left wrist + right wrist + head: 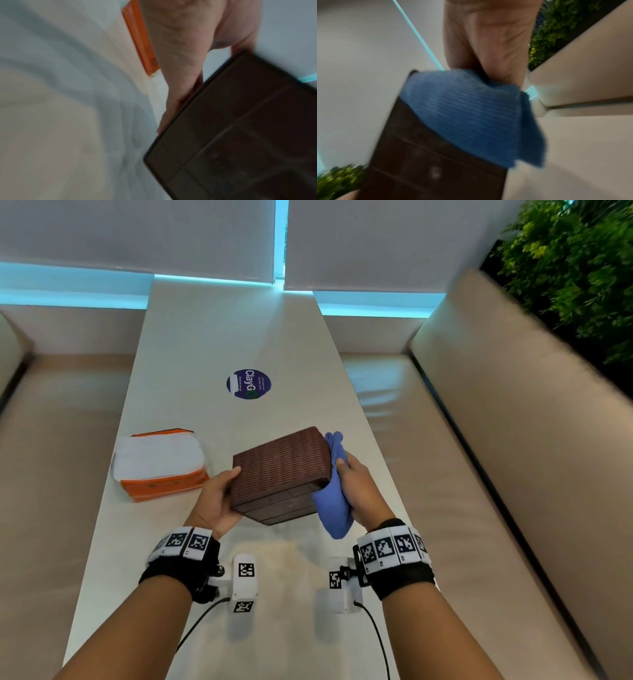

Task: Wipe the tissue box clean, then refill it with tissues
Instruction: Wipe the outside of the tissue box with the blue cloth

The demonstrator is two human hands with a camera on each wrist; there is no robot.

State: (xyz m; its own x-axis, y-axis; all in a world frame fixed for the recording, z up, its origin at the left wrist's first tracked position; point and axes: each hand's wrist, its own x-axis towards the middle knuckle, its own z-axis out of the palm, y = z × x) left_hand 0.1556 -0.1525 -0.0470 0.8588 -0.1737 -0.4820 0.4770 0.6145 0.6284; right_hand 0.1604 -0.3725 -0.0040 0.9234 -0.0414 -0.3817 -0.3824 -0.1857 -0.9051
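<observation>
Tissue box: a dark brown, woven-textured rectangular tissue box, lifted clear of the bench and tilted, its smooth panelled underside turned toward the person.
Left grip: the left hand clasps the box's left end, thumb along the woven face near the upper corner, palm against the end; the left wrist view shows the fingers lying along the box's edge. It carries the weight.
Right grip: the right hand is curled round a bunched blue microfibre cloth, pressing it against the box's right end. The right wrist view shows the cloth draped over that end and part of the underside.
Cloth spread: one tail sticks up past the far top corner, another hangs below the box.
Refill: an orange plastic pack of white tissues, opened on top, lies on the bench just left of the box, untouched.
Bench: a long pale bench runs away from the person, with a round purple sticker further up it.
Surroundings: beige padded seats flank both sides; green foliage sits at the far right.
Step in hand: wiping, apparently the right end of the box; refilling has not begun.
Next move: likely turning the box in the left hand to bring unwiped faces under the cloth, keeping a firm hold so it does not slip. Which faces are already clean cannot be told.
</observation>
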